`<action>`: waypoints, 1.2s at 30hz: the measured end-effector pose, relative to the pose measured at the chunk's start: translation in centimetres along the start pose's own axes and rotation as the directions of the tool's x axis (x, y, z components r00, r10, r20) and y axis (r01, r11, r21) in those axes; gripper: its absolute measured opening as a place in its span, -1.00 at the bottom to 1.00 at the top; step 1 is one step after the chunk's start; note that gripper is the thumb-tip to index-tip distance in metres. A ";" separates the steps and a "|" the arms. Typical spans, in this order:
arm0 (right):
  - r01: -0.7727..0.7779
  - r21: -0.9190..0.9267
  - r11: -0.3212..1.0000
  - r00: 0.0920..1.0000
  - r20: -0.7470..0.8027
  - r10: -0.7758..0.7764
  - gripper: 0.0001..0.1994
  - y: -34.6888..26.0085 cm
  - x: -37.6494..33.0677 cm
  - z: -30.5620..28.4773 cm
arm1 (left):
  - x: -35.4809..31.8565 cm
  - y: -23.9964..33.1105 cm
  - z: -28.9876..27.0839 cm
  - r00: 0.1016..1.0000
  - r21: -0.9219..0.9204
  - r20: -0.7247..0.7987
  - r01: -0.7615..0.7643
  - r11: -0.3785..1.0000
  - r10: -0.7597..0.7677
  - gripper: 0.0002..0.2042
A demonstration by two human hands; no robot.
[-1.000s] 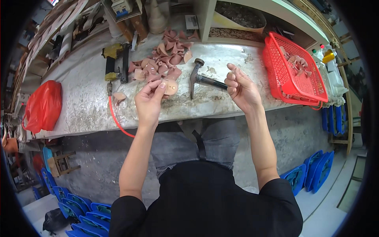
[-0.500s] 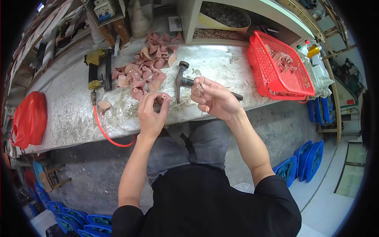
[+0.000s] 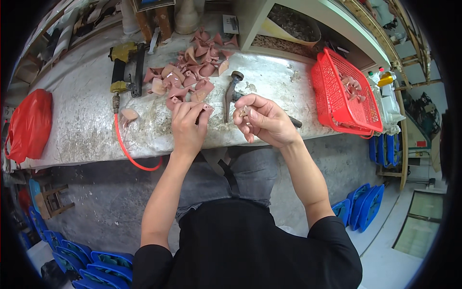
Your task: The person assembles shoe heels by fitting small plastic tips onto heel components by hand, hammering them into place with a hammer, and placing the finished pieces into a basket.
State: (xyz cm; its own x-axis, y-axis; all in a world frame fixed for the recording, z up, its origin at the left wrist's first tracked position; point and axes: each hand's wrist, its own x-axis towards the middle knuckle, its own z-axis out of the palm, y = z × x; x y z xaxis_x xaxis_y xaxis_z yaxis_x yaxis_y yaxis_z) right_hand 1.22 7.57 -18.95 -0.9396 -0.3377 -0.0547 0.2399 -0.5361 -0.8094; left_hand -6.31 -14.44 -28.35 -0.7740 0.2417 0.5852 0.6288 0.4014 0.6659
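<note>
- A person seated at a pale, stained worktop [image 3: 86, 130] is seen from above, both forearms rising from the bottom of the frame to its middle.
- The left hand [image 3: 188, 126] is closed around a pink leather piece [image 3: 206, 109], whose corner shows at the fingertips, just above centre.
- The right hand [image 3: 263, 120] is curled, pinching a small pale object [image 3: 244, 111] between thumb and fingers, just right of the left hand.
- A heap of similar pink pieces [image 3: 190, 77] lies on the worktop above the hands; it appears still to be worked through.
- A red basket [image 3: 337, 96] at the right holds only a few pink pieces, so the work seems at an early or middle stage, as far as can be judged.
- A hammer [image 3: 231, 94] lies between the hands and the heap; a yellow air tool [image 3: 124, 67] with an orange hose [image 3: 127, 149] lies at the upper left, untouched.
- A red bag [image 3: 30, 124] sits at the far left.
- Hard to make out: what the small pale object is, and most of the held piece, hidden by fingers. The basket's far side bends away at the rim.
</note>
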 end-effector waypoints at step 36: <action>0.430 -0.894 -0.123 0.882 0.445 -0.155 -0.78 1.8 7.0 -1.8 | -0.3 -1.0 0.2 0.999 0.033 0.035 -0.026 0.999 0.025 -0.82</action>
State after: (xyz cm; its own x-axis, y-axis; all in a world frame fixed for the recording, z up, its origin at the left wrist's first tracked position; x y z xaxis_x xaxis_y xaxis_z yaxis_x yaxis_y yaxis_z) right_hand -5.33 5.67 -21.81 -0.7572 -0.5592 0.3374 -0.6517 0.6125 -0.4473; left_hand -6.76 -14.78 -29.26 -0.7603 0.2824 0.5850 0.6460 0.4240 0.6348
